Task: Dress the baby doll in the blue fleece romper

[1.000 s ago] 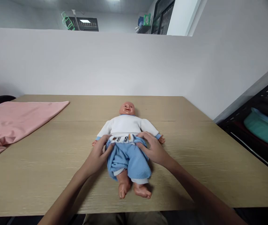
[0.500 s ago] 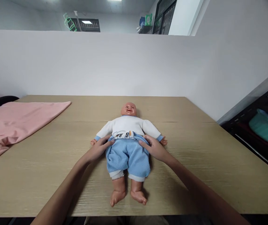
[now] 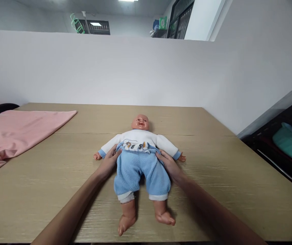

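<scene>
A baby doll point(image 3: 140, 123) lies on its back on the table, its head pointing away from me and its feet toward me. It wears a white top point(image 3: 143, 137) with blue cuffs and a printed animal face at the belly. Blue fleece pants point(image 3: 141, 170) with white hems cover its hips and upper legs. My left hand point(image 3: 111, 159) is closed on the waistband at the left hip, thumb on the front. At the opposite hip my right hand point(image 3: 169, 163) pinches the waistband the same way. The fingers behind the pants are partly hidden.
The wooden table point(image 3: 84, 183) has a seam across it. A pink cloth point(image 3: 20, 132) lies at the left, beside a black curved rim point(image 3: 0, 109). On the right, a black rack point(image 3: 260, 141) holds folded green fabric point(image 3: 291, 143). A white wall point(image 3: 110, 71) stands behind the table.
The doll's hips have lifted or shifted slightly, and its legs are farther apart and nearer me. Its arms spread wider. More of the top's print shows above the waistband. Both hands keep their hold.
</scene>
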`<state>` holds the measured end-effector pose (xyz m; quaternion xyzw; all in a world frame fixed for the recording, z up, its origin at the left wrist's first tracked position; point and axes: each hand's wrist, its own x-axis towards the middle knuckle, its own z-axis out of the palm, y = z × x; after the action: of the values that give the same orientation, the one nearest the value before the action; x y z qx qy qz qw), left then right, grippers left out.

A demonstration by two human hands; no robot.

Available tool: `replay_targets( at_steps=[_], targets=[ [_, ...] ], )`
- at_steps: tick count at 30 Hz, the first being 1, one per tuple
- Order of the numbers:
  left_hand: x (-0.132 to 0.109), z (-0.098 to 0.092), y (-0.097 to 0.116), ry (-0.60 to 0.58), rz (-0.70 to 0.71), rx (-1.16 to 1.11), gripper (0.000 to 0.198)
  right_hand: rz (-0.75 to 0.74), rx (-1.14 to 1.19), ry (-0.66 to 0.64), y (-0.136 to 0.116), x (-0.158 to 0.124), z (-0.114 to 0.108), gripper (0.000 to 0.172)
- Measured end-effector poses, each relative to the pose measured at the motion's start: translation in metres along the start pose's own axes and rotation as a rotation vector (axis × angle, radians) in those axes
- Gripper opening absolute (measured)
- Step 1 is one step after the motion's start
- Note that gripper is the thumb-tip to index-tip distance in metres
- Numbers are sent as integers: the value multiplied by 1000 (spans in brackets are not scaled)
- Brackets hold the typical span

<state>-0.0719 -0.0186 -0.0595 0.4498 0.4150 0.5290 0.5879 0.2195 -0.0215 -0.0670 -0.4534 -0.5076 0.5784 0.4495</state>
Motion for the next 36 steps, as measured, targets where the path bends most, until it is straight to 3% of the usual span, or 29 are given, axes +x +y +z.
replay_targets(
  at_steps=[4, 9, 13, 18, 22, 24, 28, 31, 36],
  targets=[
    [-6, -5, 15, -11, -20, 65, 46, -78, -108, -7, -17, 1, -8, 39],
    [-5, -1, 54, -169, 68, 400, 38, -224, -346, -83, -57, 3, -5, 33],
    [16, 7, 69, -254, 6, 281, 48, -339, -435, -156, -75, 31, 6, 37],
    [32, 0, 62, -271, -55, 337, 51, -326, -428, -13, -57, 59, 8, 40],
    [31, -9, 48, -163, 194, 587, 41, -355, -546, 69, -46, 49, 0, 39],
    [34, -8, 41, -112, 272, 607, 38, -370, -582, 116, -46, 47, -2, 37],
    [48, 5, 34, -107, 113, 372, 42, -340, -588, 164, -43, 66, 1, 34],
    [57, 10, 34, -109, 60, 338, 47, -301, -566, 123, -37, 82, 2, 38],
    [51, -12, 38, -284, -24, 448, 48, -270, -566, 39, -32, 60, -13, 39]
  ],
)
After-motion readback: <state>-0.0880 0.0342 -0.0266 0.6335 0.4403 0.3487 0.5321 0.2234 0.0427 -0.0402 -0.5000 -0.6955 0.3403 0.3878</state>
